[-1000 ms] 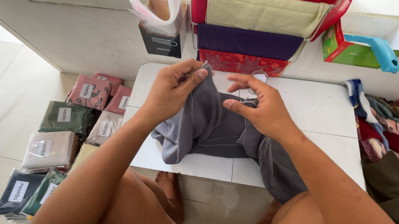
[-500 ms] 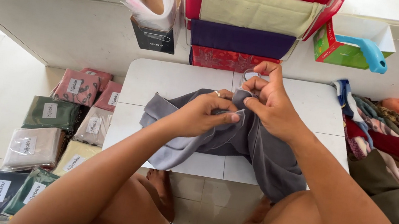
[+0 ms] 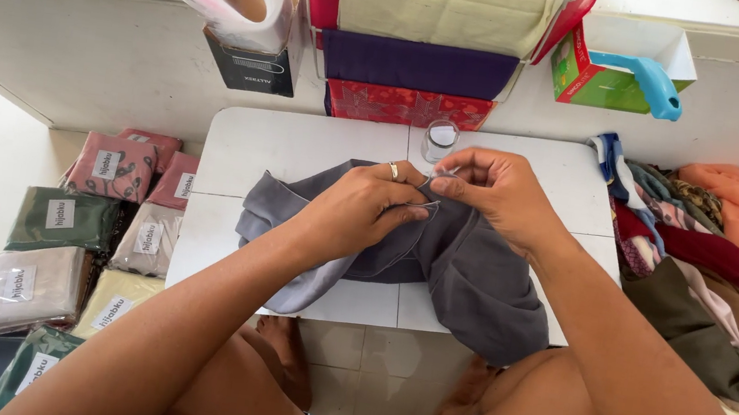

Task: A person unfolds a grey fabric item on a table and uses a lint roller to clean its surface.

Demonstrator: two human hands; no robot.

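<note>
A soft grey folded fabric garment (image 3: 466, 268) is kept spread on the small white counter (image 3: 281, 153), its upper edge pinched shut in both grips, left hand (image 3: 365, 207) and right hand (image 3: 495, 191), so the cloth stays taut for handling.

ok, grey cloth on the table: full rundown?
The grey cloth is plain, soft-looking fabric, bunched and folded on the white table, one end drooping over the near edge. The left hand presses on its middle; the right hand pinches near its top edge. A thin thread seems to run between the fingers.
</note>
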